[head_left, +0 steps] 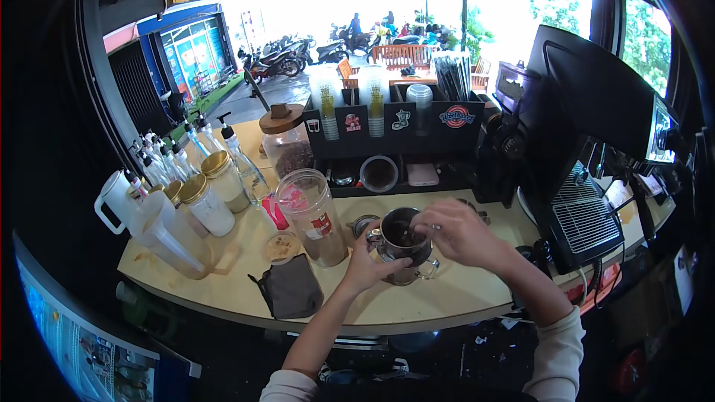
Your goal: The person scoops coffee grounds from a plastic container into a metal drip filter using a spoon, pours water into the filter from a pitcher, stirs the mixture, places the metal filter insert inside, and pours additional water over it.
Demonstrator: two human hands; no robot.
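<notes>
My left hand (366, 266) is wrapped round the side of a metal cup (387, 242) with a dark inside. The cup sits above a second vessel with a side handle (430, 271), partly hidden by the cup and my thumb. My right hand (463, 232) is at the cup's rim with its fingers pinched together; a thin shiny piece shows inside the cup below them, but I cannot make out what they hold. Just left of the cup stands a tall clear container (311, 216) with a red label. A small metal lid-like piece (363, 224) lies behind my left hand.
A dark folded cloth (292, 288) lies at the counter's front edge. Pitchers (175, 242), gold-lidded jars (212, 208) and several pump bottles (242, 160) crowd the left. Behind stands a black organiser (391, 152) with plastic cups; a coffee machine (585, 205) is at right.
</notes>
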